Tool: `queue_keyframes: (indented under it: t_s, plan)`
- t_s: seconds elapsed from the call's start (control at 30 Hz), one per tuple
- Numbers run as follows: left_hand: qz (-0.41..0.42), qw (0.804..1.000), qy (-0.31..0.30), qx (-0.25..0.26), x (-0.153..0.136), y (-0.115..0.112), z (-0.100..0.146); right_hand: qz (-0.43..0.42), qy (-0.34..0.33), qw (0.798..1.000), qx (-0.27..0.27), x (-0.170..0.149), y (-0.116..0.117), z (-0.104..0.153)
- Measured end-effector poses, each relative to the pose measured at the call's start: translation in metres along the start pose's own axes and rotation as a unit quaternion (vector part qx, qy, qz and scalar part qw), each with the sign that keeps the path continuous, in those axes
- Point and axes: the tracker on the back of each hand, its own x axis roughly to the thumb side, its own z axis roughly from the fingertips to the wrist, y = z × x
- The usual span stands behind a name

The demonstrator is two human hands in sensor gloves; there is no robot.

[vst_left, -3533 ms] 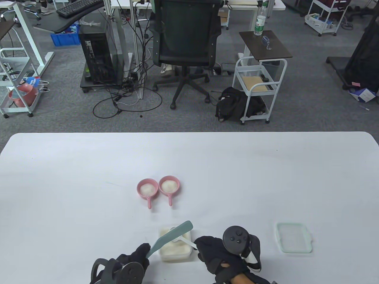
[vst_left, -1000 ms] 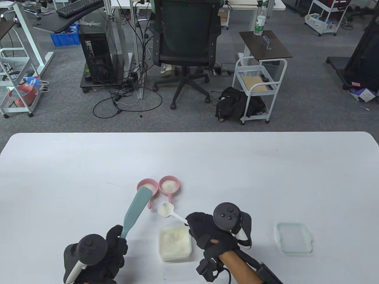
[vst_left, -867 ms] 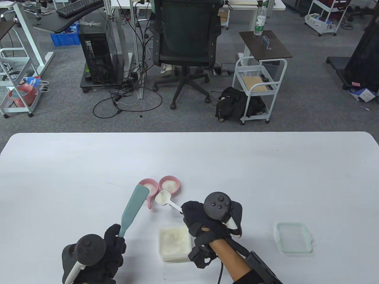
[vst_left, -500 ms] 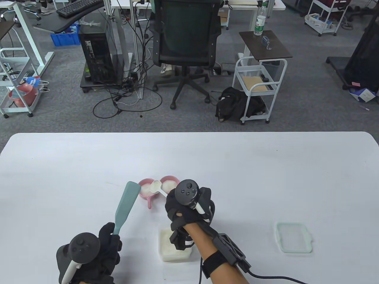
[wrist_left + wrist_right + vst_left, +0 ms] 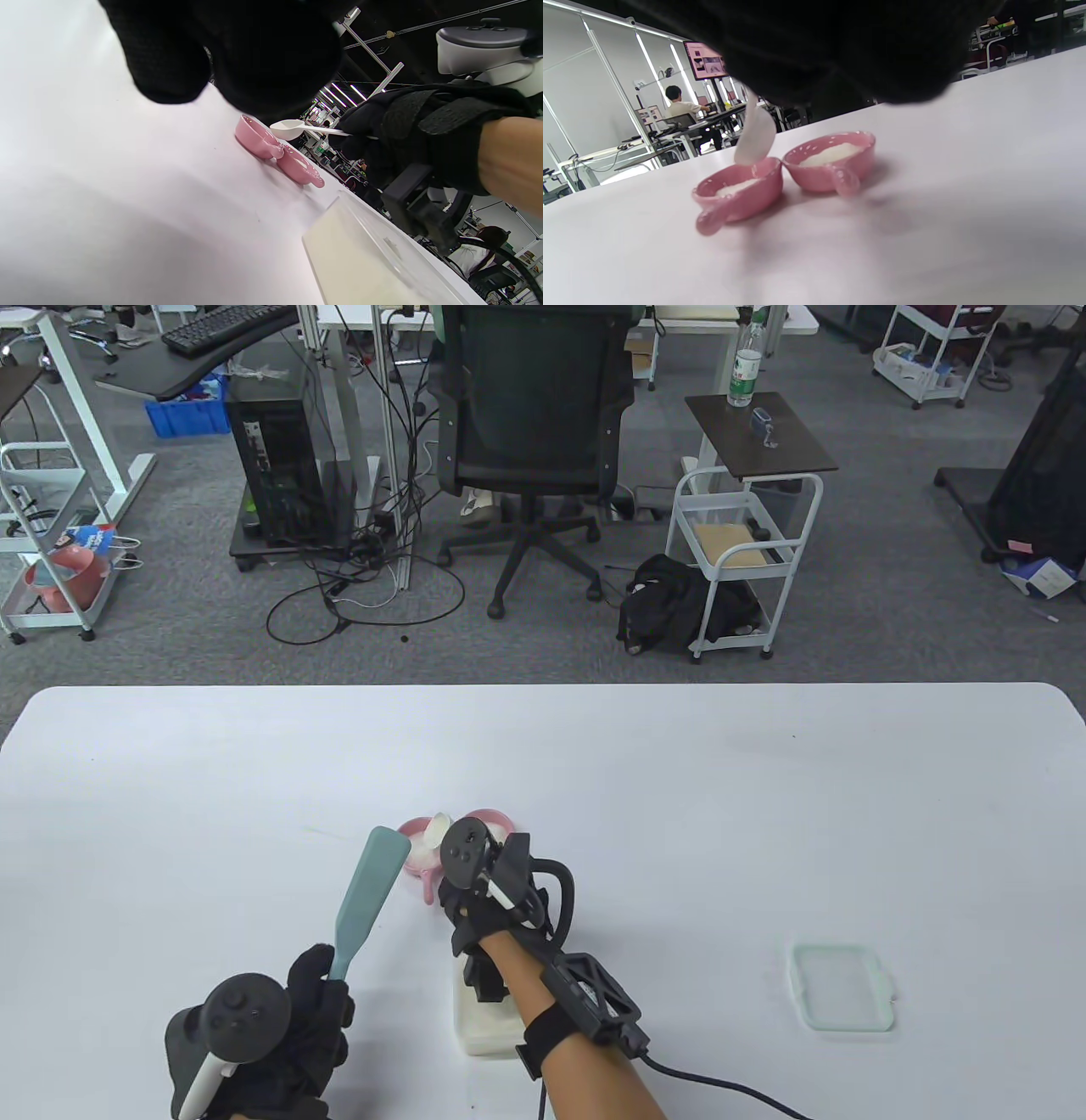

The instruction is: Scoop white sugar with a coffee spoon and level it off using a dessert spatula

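My right hand (image 5: 459, 902) pinches the handle of the white coffee spoon (image 5: 439, 829). The spoon's bowl is tipped on edge over the left pink dish (image 5: 414, 855). In the right wrist view the spoon (image 5: 755, 136) hangs steeply just above that dish (image 5: 742, 188), which holds white sugar. The right pink dish (image 5: 831, 159) also holds sugar. My left hand (image 5: 317, 982) grips the handle of the teal dessert spatula (image 5: 370, 889), blade raised and pointing toward the dishes, apart from them. The white sugar container (image 5: 481, 1027) lies partly hidden under my right forearm.
A clear lid (image 5: 842, 999) with a greenish rim lies at the right of the white table (image 5: 764, 814). The two pink dishes (image 5: 275, 152) stand side by side, handles toward me. Beyond the table's far edge are an office chair and a cart.
My right hand carried the spoon from over the sugar container forward to the left pink dish and tipped it on edge. My left hand drew the spatula back left, away from the container.
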Motion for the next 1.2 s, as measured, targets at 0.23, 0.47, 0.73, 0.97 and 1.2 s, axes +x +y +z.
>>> queue_keyframes:
  t_s: [0.23,0.47,0.73,0.97,1.2]
  plan:
    - [-0.002,1.000,-0.002,-0.002,0.001,-0.001,0.000,0.057,-0.018,0.998,-0.021,0.006,0.004,0.002]
    - [-0.004,1.000,-0.002,-0.002,0.002,-0.002,0.000,0.097,-0.030,0.994,-0.032,0.011,0.005,0.003]
    - [-0.007,1.000,-0.001,-0.004,0.003,-0.002,0.000,0.120,-0.033,0.991,-0.040,0.010,0.002,0.004]
    - [-0.007,1.000,-0.001,-0.004,0.003,-0.002,0.000,0.133,-0.039,0.989,-0.043,0.011,0.003,0.007]
    - [-0.008,1.000,-0.002,-0.003,0.004,-0.002,0.000,0.140,-0.041,0.988,-0.048,0.015,0.004,0.006]
